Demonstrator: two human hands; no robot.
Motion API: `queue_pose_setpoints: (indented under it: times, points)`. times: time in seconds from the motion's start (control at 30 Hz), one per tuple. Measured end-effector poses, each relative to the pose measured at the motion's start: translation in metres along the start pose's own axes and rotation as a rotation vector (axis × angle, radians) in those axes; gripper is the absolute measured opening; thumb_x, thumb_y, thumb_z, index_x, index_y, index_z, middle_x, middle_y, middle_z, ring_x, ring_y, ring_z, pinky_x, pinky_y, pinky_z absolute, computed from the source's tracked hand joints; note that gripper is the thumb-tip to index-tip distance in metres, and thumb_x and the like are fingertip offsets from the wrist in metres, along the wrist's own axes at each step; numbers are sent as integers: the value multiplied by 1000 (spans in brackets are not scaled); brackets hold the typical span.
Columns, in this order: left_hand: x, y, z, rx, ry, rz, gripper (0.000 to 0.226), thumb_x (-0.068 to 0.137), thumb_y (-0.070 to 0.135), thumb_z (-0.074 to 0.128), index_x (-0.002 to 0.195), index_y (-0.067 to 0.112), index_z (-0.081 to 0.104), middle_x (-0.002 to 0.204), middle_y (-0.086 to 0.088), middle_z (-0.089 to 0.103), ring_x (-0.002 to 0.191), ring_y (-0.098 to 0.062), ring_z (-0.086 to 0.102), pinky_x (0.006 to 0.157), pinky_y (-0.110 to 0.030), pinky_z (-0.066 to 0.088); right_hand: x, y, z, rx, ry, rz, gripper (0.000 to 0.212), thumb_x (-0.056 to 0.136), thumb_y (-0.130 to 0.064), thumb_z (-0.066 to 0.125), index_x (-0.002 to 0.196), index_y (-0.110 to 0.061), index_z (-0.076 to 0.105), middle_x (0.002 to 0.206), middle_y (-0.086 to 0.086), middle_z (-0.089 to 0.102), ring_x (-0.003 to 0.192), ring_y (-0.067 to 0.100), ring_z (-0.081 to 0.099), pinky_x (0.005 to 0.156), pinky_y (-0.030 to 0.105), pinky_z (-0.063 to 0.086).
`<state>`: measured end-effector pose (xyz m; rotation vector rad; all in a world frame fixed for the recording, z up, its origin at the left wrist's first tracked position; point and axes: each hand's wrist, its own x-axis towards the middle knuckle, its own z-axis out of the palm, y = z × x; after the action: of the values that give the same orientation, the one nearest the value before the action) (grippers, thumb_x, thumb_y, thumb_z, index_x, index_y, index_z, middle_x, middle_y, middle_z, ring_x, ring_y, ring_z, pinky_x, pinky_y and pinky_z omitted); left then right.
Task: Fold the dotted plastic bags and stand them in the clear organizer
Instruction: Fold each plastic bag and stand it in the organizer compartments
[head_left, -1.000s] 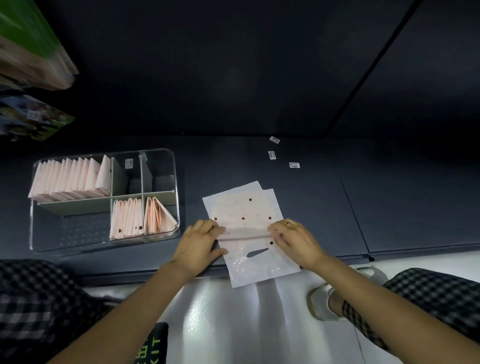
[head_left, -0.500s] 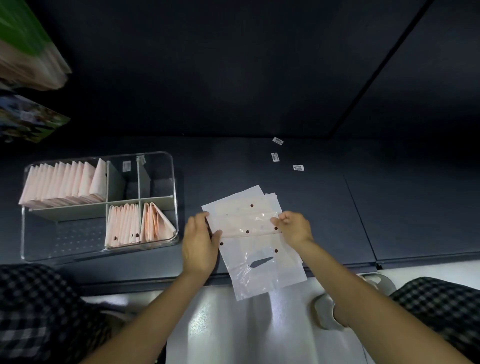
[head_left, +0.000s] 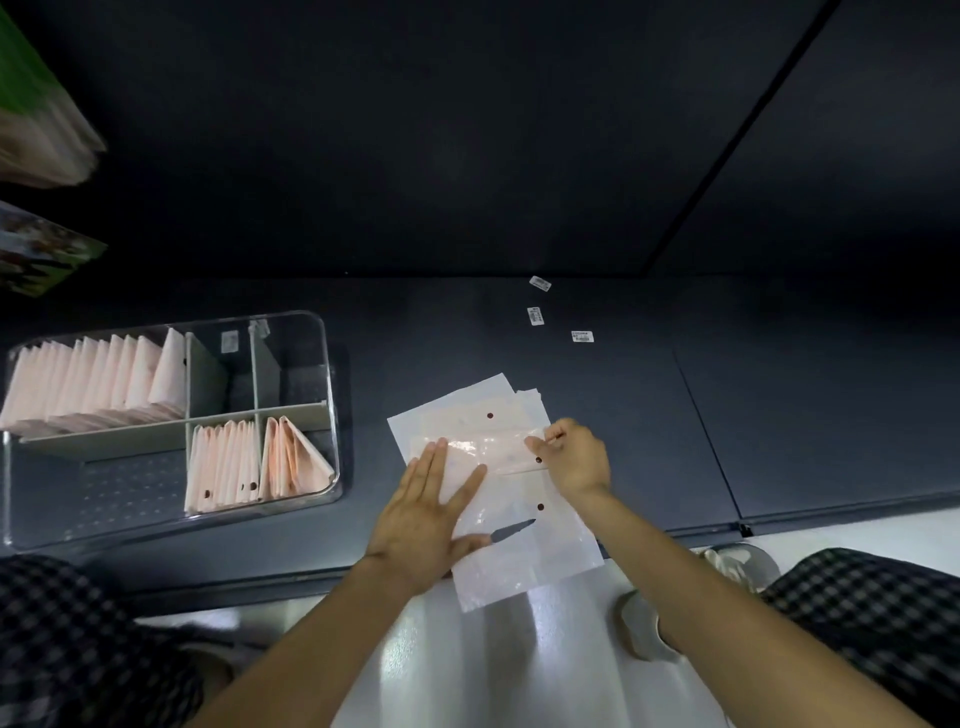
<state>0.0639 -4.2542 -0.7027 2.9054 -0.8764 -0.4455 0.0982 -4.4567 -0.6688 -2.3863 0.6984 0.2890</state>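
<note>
A pale pink dotted plastic bag (head_left: 524, 545) lies flat on the dark shelf, its near end hanging over the front edge. A folded band runs across its middle. My left hand (head_left: 431, 514) rests flat on the bag's left side, fingers spread. My right hand (head_left: 574, 457) pinches the folded band at the bag's right edge. More flat bags (head_left: 457, 405) lie underneath, showing at the far end. The clear organizer (head_left: 327, 374) stands to the left, with folded bags (head_left: 98, 379) upright in its far left compartment and more folded bags (head_left: 244, 462) in two near compartments.
Three small white labels (head_left: 537, 315) lie on the shelf beyond the bags. A stack of packaged goods (head_left: 36, 130) hangs in at the upper left. My checked trouser legs (head_left: 872, 613) and a sandal (head_left: 644, 623) sit below the shelf's front edge.
The fold has been carried toward the bag's far end. My left hand has let go of the edge and now lies flat on the bag; my right hand still pinches the fold.
</note>
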Motion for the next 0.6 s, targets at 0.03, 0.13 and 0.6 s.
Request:
queue_pose_setpoints:
  times: [0.03, 0.13, 0.6]
  points:
    - [0, 1, 0, 5, -14, 1, 78, 85, 73, 15, 145, 36, -19, 149, -16, -32, 139, -31, -28, 113, -39, -19, -8, 1, 3, -41, 137, -83, 22, 89, -34, 61, 95, -13, 58, 98, 9, 63, 96, 26, 56, 82, 36, 47]
    - [2, 3, -2, 11, -28, -10, 78, 86, 72, 14, 146, 34, -18, 151, -20, -29, 136, -30, -33, 114, -39, -17, -35, -3, 21, -147, 278, -522, 34, 95, -34, 45, 119, -12, 57, 119, 8, 60, 111, 26, 53, 97, 39, 40]
    - [4, 1, -10, 15, -113, -19, 78, 85, 73, 16, 147, 36, -15, 152, -19, -27, 140, -30, -29, 111, -36, -20, -12, 43, 16, -582, -138, -660, 61, 100, -46, 22, 151, -20, 2, 150, -16, -15, 143, 1, -9, 112, 21, -16]
